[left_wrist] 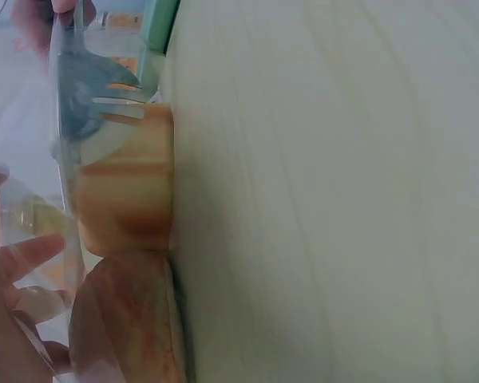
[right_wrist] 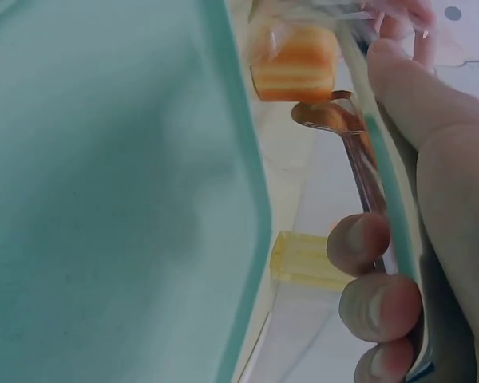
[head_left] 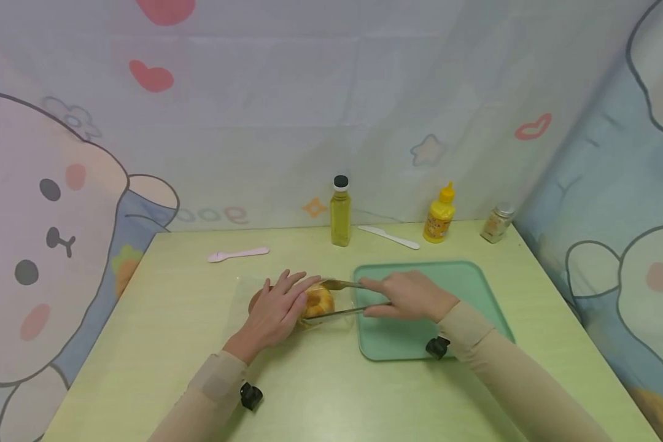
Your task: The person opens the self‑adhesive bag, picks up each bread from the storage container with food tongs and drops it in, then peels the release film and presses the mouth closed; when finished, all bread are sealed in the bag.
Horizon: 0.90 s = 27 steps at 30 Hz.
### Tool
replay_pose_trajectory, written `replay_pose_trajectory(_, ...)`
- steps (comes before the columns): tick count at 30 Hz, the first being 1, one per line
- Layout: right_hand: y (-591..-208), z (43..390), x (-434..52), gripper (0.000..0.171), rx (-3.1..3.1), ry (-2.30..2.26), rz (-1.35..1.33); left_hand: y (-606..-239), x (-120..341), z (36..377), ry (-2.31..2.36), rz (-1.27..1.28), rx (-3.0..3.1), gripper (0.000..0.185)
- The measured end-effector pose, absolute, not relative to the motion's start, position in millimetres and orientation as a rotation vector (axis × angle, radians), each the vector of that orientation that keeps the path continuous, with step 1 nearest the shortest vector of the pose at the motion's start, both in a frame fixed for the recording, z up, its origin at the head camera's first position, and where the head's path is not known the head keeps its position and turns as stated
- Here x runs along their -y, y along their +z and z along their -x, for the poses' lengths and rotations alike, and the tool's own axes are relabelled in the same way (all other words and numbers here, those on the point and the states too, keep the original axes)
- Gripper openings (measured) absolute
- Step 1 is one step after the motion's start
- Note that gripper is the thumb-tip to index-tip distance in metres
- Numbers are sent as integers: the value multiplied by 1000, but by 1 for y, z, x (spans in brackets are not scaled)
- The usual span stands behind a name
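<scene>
A clear plastic bag (head_left: 345, 302) lies left of the tray, with a golden ring-shaped bread (head_left: 321, 299) and a brown bun (head_left: 256, 299) in it. My right hand (head_left: 406, 296) grips metal tongs (head_left: 342, 312). Their two arms stand apart, one tip along each side of the ring bread. In the left wrist view a tip with fork tines (left_wrist: 116, 104) overlaps the ring bread's end. My left hand (head_left: 276, 310) rests over the bag with its fingers straight and spread, partly covering both breads.
A green tray (head_left: 475, 288) lies under my right forearm. Along the back stand an oil bottle (head_left: 340, 215), a yellow squeeze bottle (head_left: 439, 218) and a small jar (head_left: 497, 224). A white plastic knife (head_left: 389, 237) and a pink plastic spoon (head_left: 240, 254) lie there too.
</scene>
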State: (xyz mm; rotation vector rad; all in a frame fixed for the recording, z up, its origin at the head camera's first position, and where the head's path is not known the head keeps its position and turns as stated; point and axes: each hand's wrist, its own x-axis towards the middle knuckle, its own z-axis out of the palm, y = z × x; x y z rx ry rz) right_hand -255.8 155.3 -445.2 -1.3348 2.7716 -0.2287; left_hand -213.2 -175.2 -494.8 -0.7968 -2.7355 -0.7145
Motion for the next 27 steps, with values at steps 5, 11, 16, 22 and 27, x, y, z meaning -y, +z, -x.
replay_pose_trajectory(5, -449, 257, -162, 79, -2749, -273, 1293, -494, 175, 212, -706, 796, 2705, 44)
replay_pose_trajectory(11, -444, 254, -172, 81, -2744, -295, 1272, -494, 176, 212, -694, 781, 2710, 44)
replay_pose_trajectory(16, -440, 251, -183, 80, -2767, -322, 1259, -493, 175, 213, -695, 770, 2731, 43)
replay_pose_trajectory(22, -442, 249, -204, 79, -2819, -327, 1231, -494, 175, 214, -688, 761, 2736, 43)
replay_pose_trajectory(27, -438, 243, -223, 75, -2864, -342, 1180, -493, 175, 215, -689, 745, 2749, 43)
